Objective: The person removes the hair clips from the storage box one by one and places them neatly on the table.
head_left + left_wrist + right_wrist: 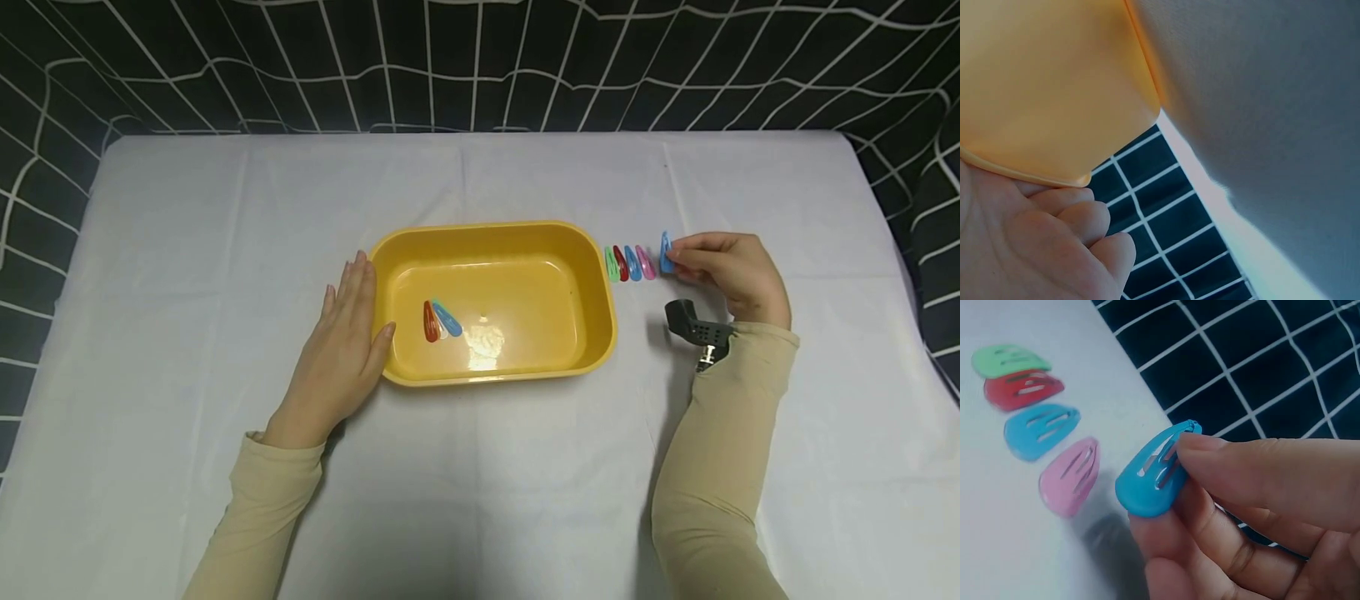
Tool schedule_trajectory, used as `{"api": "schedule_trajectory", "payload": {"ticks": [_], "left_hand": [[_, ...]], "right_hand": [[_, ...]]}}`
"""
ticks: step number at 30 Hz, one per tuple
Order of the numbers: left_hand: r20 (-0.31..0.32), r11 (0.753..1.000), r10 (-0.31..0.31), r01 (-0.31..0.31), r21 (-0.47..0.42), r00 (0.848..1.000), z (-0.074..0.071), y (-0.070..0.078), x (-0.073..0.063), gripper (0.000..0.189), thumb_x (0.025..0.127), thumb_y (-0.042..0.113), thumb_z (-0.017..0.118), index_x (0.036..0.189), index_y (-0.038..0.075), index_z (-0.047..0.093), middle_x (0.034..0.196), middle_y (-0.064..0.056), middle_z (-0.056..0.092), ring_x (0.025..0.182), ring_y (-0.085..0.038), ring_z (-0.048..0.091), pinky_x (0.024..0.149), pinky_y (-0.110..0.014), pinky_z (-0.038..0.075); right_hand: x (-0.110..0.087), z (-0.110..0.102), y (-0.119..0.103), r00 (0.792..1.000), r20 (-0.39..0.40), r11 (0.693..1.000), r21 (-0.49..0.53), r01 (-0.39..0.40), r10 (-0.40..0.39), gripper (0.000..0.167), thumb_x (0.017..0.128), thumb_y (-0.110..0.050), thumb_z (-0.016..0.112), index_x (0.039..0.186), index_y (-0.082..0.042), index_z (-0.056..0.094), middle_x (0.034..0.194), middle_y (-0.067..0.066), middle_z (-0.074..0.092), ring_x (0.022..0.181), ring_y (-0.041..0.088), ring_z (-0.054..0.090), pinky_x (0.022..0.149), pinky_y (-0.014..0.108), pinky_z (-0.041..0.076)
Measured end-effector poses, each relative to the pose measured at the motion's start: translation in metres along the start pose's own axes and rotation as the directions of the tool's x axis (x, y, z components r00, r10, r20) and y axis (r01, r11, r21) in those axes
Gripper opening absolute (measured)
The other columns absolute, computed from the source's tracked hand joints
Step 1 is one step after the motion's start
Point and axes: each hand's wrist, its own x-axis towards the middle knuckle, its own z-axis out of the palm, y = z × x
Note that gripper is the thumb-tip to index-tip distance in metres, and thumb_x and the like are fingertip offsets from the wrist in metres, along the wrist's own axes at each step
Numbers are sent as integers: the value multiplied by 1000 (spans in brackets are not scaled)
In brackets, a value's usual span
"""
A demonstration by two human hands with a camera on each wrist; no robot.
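Observation:
Between thumb and fingertips my right hand [731, 271] pinches a blue hair clip [1150, 475], held just above the cloth. To its left lie a pink clip [1071, 478], another blue clip [1041, 430], a red clip [1022, 389] and a green clip [1007, 360], side by side in a row. My left hand [333, 350] rests with straight fingers against the left wall of a yellow tray [592, 300]. Inside the tray a red clip [430, 322] and a blue clip [447, 318] lie close together, with a pale piece partly hidden between them.
A white cloth [487, 483] covers the table. Black fabric with a white grid [450, 67] hangs beyond its far edge and at both sides. A black wrist camera mount [697, 325] sticks out from the right sleeve.

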Motion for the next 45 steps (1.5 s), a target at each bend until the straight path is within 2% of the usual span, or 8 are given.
{"api": "schedule_trajectory", "payload": {"ticks": [8, 14, 21, 25, 34, 39, 45], "left_hand": [[-5, 1000, 1, -1, -10, 1000, 0, 0, -1, 64, 98, 22, 41, 146, -11, 14, 155, -20, 9, 142, -34, 12, 114, -47, 9], [-2, 1000, 0, 0, -11, 1000, 0, 1, 0, 64, 98, 22, 42, 146, -11, 13, 155, -20, 8, 142, -34, 12, 114, -46, 8], [-3, 1000, 2, -2, -14, 1000, 0, 0, 0, 64, 99, 22, 41, 146, -11, 13, 155, -20, 9, 142, -34, 12, 114, -47, 9], [-5, 1000, 2, -2, -13, 1000, 0, 1, 0, 64, 99, 22, 41, 146, -11, 13, 155, -20, 9, 142, -34, 13, 114, -46, 9], [-3, 1000, -3, 3, -15, 1000, 0, 0, -1, 63, 99, 22, 41, 146, -11, 14, 155, -20, 9, 142, -34, 12, 114, -46, 9], [-3, 1000, -2, 2, -17, 1000, 0, 0, -1, 63, 99, 22, 41, 146, -11, 14, 155, -20, 9, 142, -33, 11, 114, -46, 9], [-7, 1000, 1, -1, -20, 1000, 0, 0, -1, 63, 99, 21, 41, 146, -11, 14, 155, -20, 9, 143, -32, 10, 113, -47, 9]], "right_hand": [[4, -1, 9, 1000, 0, 996, -86, -18, 18, 28, 87, -10, 67, 70, -31, 72, 74, -16, 65, 68, -1, 60, 65, 15, 51], [3, 2, 9, 999, -42, 991, -130, -7, 1, 25, 86, -13, 69, 70, -31, 71, 75, -16, 64, 67, -2, 59, 64, 15, 50], [3, 6, 7, 997, -81, 972, -237, -16, -4, 24, 85, -17, 70, 67, -33, 69, 68, -20, 62, 65, -1, 55, 62, 14, 48], [4, 7, 6, 995, -96, 965, -262, -18, -7, 25, 85, -18, 70, 66, -34, 68, 65, -21, 61, 63, 0, 54, 60, 15, 46], [6, 8, 6, 991, -131, 943, -330, -38, -6, 7, 84, -18, 70, 81, -19, 76, 63, -21, 60, 67, 2, 54, 63, 18, 42], [6, 8, 6, 991, -133, 940, -339, -40, -6, 6, 84, -19, 71, 83, -16, 76, 63, -21, 60, 68, 2, 54, 63, 18, 43], [5, 8, 6, 991, -135, 941, -335, -53, 8, 15, 84, -22, 71, 91, -10, 77, 65, -20, 60, 73, 6, 52, 67, 20, 40]]}}
